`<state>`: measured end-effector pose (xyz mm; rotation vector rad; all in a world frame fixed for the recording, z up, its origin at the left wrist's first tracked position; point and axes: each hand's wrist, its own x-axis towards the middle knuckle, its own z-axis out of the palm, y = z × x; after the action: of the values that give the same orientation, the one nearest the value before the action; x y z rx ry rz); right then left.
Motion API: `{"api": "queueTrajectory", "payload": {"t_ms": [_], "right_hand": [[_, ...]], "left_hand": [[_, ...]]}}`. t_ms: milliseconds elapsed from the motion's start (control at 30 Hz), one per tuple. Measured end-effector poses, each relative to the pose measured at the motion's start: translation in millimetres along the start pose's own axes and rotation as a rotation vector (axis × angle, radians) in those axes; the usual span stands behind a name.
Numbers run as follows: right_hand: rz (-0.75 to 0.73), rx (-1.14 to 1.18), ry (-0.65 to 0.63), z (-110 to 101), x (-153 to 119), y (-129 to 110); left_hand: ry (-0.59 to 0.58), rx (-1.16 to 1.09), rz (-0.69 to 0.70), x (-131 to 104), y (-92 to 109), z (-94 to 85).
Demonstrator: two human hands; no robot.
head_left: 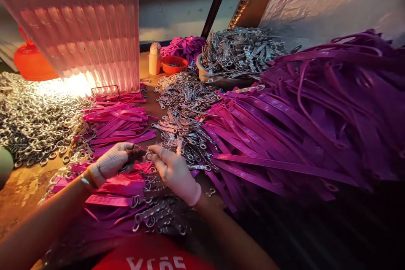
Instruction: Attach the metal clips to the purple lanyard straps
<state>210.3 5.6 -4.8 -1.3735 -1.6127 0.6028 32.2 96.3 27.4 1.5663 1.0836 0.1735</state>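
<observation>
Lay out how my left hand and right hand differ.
The left hand wears a white glove with small dark dots; the right hand wears a smooth, pale one.

The left hand's glove ends in a yellowish band, while the right hand's has a plain edge.

The left hand's finger area looks dark; the right hand's fingers look pale.

Both are gloved, and their fingertips come together at a small metal piece.

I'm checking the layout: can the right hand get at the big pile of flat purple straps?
Probably yes: the white-gloved right hand is near the pile of flat purple straps, with only low silvery metal links between, though its fingertips seem occupied with a small silvery metal piece.
</observation>
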Motion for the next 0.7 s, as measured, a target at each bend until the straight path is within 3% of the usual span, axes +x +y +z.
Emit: {"api": "queueTrajectory", "payload": {"t_ms": [67, 167, 267, 433, 533, 700], "right_hand": [[-0.043, -0.136, -0.051, 7, 0, -9], [-0.125, -0.380, -0.154, 16, -2, -22], [-0.215, -0.557, -0.230, 24, -6, -31], [-0.233, -0.610, -0.163, 33, -10, -31], [-0.173, -0.556, -0.166, 32, -9, -35], [-0.071, -0.626, -0.396, 25, -2, -49]], "left_hand": [[-0.001, -0.249, -0.030, -23, -6, 0.1], [0.059, -0.311, -0.055, -47, -15, 6.1], [0.090, -0.142, -0.020, -58, -19, 10.2], [0.159, 0.254, 0.269, -59, -26, 7.7], [0.085, 0.098, 0.145, -59, -36, 6.3], [0.076, -0.200, 0.092, -61, -47, 11.2]]}}
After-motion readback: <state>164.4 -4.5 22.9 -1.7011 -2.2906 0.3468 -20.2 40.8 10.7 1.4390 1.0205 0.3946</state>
